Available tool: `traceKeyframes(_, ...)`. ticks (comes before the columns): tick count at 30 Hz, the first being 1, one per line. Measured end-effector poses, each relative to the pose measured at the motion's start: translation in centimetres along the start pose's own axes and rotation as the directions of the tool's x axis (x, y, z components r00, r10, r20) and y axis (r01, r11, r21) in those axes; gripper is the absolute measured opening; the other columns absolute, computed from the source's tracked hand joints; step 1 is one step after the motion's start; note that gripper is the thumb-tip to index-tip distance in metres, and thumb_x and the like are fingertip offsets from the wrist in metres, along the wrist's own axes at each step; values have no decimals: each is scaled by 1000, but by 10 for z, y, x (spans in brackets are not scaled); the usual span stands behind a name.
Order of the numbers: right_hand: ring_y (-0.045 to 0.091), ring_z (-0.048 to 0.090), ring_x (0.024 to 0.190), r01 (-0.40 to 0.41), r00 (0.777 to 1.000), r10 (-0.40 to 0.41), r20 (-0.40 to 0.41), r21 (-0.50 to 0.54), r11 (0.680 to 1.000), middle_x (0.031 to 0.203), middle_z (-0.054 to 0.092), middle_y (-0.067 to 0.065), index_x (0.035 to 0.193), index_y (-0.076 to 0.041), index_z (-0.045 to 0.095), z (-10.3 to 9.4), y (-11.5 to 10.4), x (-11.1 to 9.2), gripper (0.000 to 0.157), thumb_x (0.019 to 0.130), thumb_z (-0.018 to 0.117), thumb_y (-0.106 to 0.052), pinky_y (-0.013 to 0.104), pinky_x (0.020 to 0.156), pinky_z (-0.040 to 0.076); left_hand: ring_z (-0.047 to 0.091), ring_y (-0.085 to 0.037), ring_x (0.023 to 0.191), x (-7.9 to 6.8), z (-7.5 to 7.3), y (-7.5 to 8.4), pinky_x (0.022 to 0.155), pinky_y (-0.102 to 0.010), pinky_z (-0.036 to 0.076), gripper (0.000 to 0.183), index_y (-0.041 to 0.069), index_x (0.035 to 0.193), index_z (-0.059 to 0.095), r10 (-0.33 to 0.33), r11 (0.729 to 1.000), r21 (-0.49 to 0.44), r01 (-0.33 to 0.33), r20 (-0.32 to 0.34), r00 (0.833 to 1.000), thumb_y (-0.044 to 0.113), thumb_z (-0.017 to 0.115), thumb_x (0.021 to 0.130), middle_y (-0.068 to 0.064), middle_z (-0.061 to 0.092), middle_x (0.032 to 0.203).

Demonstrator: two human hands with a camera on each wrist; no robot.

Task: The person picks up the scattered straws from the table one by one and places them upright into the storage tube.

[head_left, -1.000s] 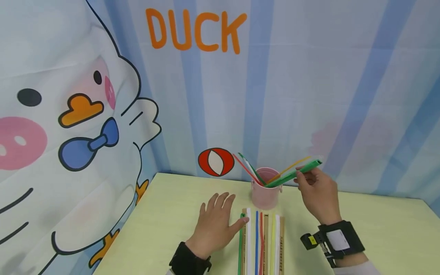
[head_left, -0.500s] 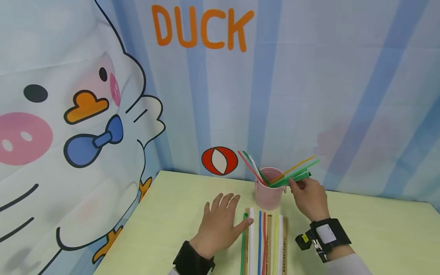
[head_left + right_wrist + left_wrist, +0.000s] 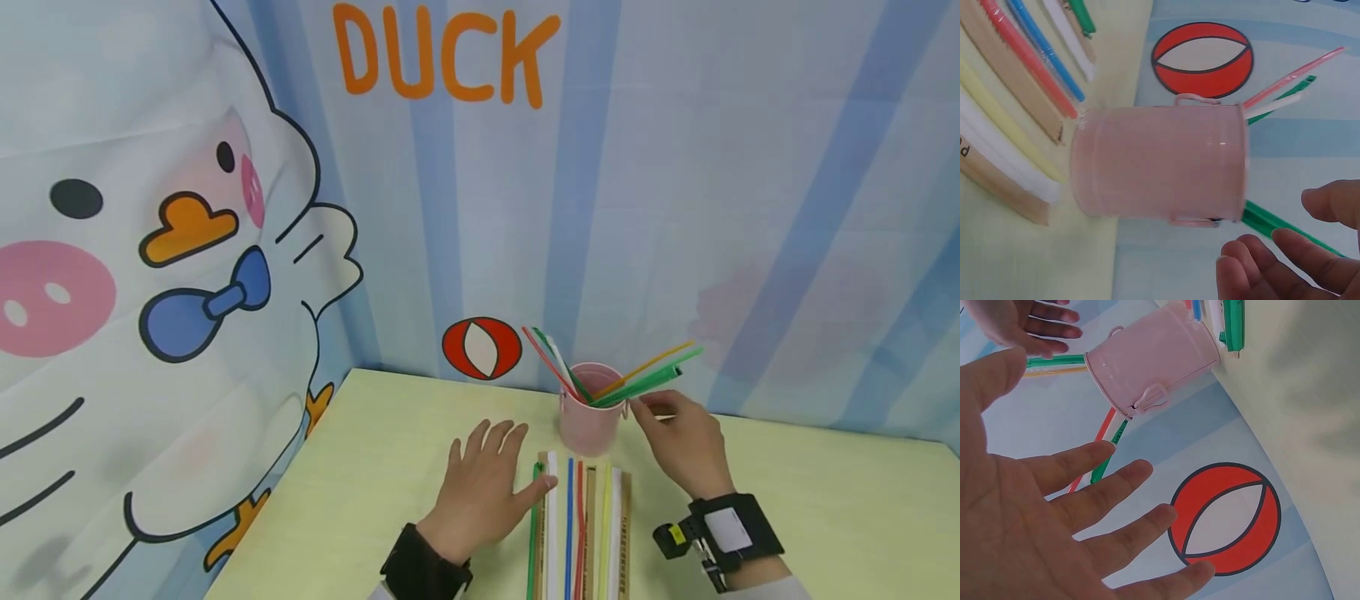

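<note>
- Head view: the pink bucket [image 3: 588, 429] stands upright on the bench [image 3: 832, 492], just left of the right hand [image 3: 686, 442], the nearer one. Its green straws [image 3: 637, 386] slant up and rightward, long axis passing above that hand. The left hand [image 3: 483, 500] spreads beside the row of strips [image 3: 577, 533], its thumb over them.
- Left wrist view: the left hand is wide, gripping nothing.
- Right wrist view: the right hand's thumb and fingers stand apart, holding nothing, beside the green straws; whether they touch, I cannot tell.
</note>
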State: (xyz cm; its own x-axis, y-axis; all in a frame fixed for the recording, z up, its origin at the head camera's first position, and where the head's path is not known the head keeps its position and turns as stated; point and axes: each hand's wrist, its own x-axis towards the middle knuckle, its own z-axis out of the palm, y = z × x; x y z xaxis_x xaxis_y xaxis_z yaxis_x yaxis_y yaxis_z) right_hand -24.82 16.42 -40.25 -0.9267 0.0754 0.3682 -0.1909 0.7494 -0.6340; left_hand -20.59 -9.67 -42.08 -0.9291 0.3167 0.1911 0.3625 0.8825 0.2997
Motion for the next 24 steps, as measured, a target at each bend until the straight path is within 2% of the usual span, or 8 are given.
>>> traceKeyframes(7, 30, 61, 96, -6, 1000, 5, 21, 34, 999, 114, 64, 17, 126, -9, 55, -21, -5, -17, 48, 96, 49, -46, 45, 68, 52, 27, -34, 134, 2, -2, 3, 101, -69, 30, 75, 15, 144, 38, -5, 1000, 1, 5, 0, 1000, 65, 47, 89, -10, 40, 146)
traceKeyframes(12, 32, 58, 100, -25, 999, 25, 29, 29, 999, 120, 59, 17, 128, -8, 53, -29, -7, -32, 50, 96, 50, -46, 48, 71, 50, 29, -33, 133, 1, -1, 3, 100, -66, 32, 74, 14, 144, 38, 13, 1000, 9, -13, -47, 999, 64, 47, 90, -11, 40, 146)
traceKeyframes(18, 33, 54, 104, -42, 997, 42, 70, -14, 999, 123, 55, 18, 131, -7, 51, -31, -4, -50, 54, 95, 51, -47, 48, 74, 50, 32, -30, 131, 0, 0, 4, 99, -61, 36, 73, 13, 144, 36, 40, 999, 4, -40, -111, 993, 61, 49, 91, -11, 39, 146)
traceKeyframes(24, 36, 51, 106, -24, 990, 38, 132, -107, 994, 123, 53, 22, 132, -3, 49, -27, 3, -62, 56, 94, 54, -44, 50, 78, 47, 31, -29, 132, 1, 1, 6, 100, -59, 37, 73, 12, 145, 34, 53, 998, -19, -56, -132, 990, 59, 51, 91, -11, 38, 146)
